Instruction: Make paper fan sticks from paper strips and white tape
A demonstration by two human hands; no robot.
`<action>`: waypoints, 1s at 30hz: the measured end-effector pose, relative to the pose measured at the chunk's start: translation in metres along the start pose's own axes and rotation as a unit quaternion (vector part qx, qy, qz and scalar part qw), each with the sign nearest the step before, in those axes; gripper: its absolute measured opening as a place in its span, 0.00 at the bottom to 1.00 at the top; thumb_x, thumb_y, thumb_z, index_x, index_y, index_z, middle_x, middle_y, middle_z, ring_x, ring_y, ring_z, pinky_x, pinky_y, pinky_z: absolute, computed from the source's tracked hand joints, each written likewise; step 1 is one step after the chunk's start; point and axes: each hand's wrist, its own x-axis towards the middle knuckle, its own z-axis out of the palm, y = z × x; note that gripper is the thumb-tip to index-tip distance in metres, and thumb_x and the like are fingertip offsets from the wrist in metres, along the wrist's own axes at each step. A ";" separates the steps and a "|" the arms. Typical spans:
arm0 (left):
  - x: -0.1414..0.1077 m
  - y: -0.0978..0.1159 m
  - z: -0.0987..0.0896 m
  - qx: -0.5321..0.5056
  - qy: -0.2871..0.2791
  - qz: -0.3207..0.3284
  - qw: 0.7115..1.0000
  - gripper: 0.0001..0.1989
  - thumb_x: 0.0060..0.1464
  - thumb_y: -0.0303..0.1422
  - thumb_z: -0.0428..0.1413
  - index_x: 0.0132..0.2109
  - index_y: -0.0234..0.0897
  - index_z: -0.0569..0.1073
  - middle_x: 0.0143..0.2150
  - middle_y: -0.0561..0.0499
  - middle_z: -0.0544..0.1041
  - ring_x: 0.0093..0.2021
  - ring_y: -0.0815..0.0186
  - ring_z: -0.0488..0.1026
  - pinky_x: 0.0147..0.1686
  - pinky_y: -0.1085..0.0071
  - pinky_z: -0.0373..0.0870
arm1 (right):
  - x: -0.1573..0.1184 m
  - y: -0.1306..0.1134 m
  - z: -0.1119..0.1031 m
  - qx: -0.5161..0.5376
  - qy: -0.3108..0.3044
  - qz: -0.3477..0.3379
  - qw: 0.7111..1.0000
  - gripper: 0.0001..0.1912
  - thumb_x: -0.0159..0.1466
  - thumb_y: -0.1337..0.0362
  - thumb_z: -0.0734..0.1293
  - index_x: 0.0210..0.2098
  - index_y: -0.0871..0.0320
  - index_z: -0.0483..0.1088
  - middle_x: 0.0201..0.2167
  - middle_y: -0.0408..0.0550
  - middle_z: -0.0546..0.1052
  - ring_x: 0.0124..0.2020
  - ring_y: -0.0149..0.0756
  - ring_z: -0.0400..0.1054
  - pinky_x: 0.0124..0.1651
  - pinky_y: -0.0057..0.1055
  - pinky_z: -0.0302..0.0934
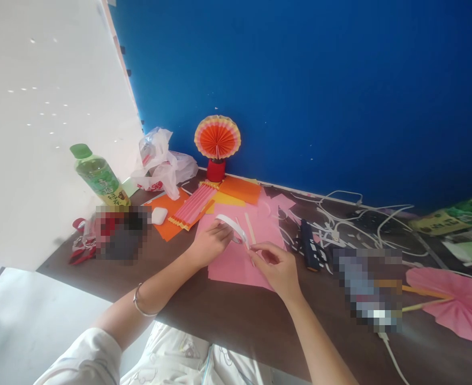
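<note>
A narrow white band, likely a roll of tape [235,223], arcs between my two hands above a stack of pink paper [236,267]. My left hand [214,243] is closed around its left end, with the fingers curled under it. At the other end my right hand [278,264] pinches the band's tip between thumb and fingers. Just beyond my fingertips a flat wooden stick [251,227] lies on the pink sheet. To the left of the stack rests a pleated pink strip with yellow edges [196,203], over orange paper [166,206].
A round folded-paper fan [217,138] stands against the blue wall. Leftward are a green-capped bottle [101,179], a plastic bag [159,163] and a white case [159,215]. Tangled cables [340,224], a power strip [310,248] and a pink paper fan [461,302] occupy the right.
</note>
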 end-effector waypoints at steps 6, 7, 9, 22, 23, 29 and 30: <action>0.000 -0.001 0.000 0.034 0.040 0.006 0.999 0.13 0.58 0.21 0.42 0.39 0.32 0.71 0.37 0.49 0.76 0.39 0.66 0.72 0.51 0.66 0.61 | 0.002 0.001 -0.001 0.010 -0.011 0.008 1.000 0.09 0.52 0.57 0.69 0.25 0.57 0.73 0.25 0.46 0.75 0.25 0.32 0.66 0.27 0.28 0.60; 0.000 -0.001 0.000 0.038 0.047 0.008 0.998 0.13 0.58 0.21 0.43 0.38 0.32 0.71 0.37 0.49 0.76 0.39 0.66 0.72 0.51 0.66 0.61 | 0.002 0.000 -0.002 0.021 -0.015 0.021 0.999 0.09 0.51 0.57 0.69 0.25 0.57 0.73 0.24 0.45 0.75 0.24 0.32 0.65 0.26 0.28 0.60; 0.001 -0.001 -0.001 0.043 0.053 0.011 0.998 0.12 0.58 0.21 0.43 0.37 0.32 0.71 0.36 0.49 0.76 0.38 0.66 0.72 0.50 0.66 0.61 | 0.004 -0.002 -0.006 0.056 -0.037 0.051 0.996 0.10 0.50 0.57 0.70 0.24 0.58 0.73 0.22 0.44 0.73 0.22 0.30 0.63 0.26 0.28 0.59; 0.000 -0.006 -0.001 0.054 -0.014 0.010 0.998 0.15 0.58 0.21 0.41 0.40 0.31 0.72 0.39 0.46 0.77 0.42 0.66 0.72 0.53 0.68 0.60 | 0.012 -0.003 -0.031 0.185 -0.159 0.176 0.954 0.11 0.45 0.58 0.73 0.17 0.59 0.71 0.17 0.43 0.71 0.21 0.29 0.62 0.25 0.26 0.56; 0.001 -0.007 -0.002 0.056 -0.026 0.013 0.998 0.15 0.58 0.21 0.41 0.40 0.31 0.72 0.40 0.46 0.77 0.44 0.66 0.72 0.54 0.69 0.60 | 0.013 -0.003 -0.033 0.184 -0.172 0.177 0.951 0.12 0.44 0.58 0.74 0.17 0.59 0.71 0.17 0.43 0.71 0.22 0.28 0.62 0.26 0.26 0.57; 0.002 -0.010 -0.003 0.062 -0.068 0.020 0.996 0.18 0.60 0.21 0.38 0.42 0.32 0.72 0.42 0.48 0.77 0.48 0.68 0.70 0.54 0.73 0.59 | 0.013 -0.003 -0.043 0.179 -0.197 0.176 0.948 0.14 0.43 0.57 0.74 0.16 0.60 0.70 0.17 0.42 0.69 0.20 0.27 0.59 0.24 0.25 0.55; 0.002 -0.011 -0.003 0.059 -0.066 0.025 0.996 0.18 0.60 0.21 0.38 0.42 0.32 0.72 0.42 0.48 0.77 0.48 0.69 0.70 0.54 0.73 0.59 | 0.013 -0.003 -0.044 0.178 -0.195 0.174 0.949 0.14 0.43 0.56 0.74 0.16 0.59 0.70 0.17 0.42 0.69 0.20 0.27 0.58 0.24 0.26 0.55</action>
